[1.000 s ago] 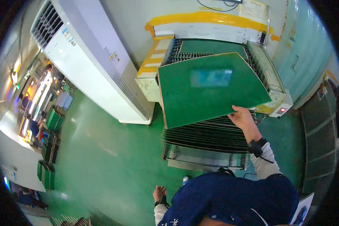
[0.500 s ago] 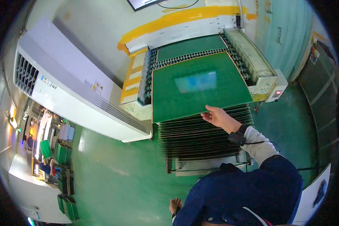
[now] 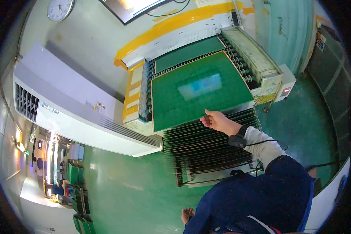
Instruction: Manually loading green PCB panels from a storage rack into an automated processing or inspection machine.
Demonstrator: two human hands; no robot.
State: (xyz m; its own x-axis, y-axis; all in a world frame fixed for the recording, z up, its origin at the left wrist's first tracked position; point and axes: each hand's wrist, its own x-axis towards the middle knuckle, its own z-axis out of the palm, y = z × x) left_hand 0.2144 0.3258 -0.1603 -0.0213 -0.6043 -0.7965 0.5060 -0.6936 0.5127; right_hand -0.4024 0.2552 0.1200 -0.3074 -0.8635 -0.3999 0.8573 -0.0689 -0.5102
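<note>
Since a second ago, the green panel (image 3: 199, 91) has come down from its tilt and lies flat on the roller conveyor (image 3: 245, 72), its near edge over the stacked panels (image 3: 210, 144). Right hand (image 3: 218, 121) touches that near edge, fingers open, gripping nothing; left hand (image 3: 187, 214) hangs low, its grip unclear.

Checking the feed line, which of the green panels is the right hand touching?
The big green panel lying flat on the roller conveyor, its near edge at the right hand; the others sit stacked in the rack below.

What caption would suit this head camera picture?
Right hand at the near edge of a green panel lying on a roller conveyor, above stacked panels.
</note>
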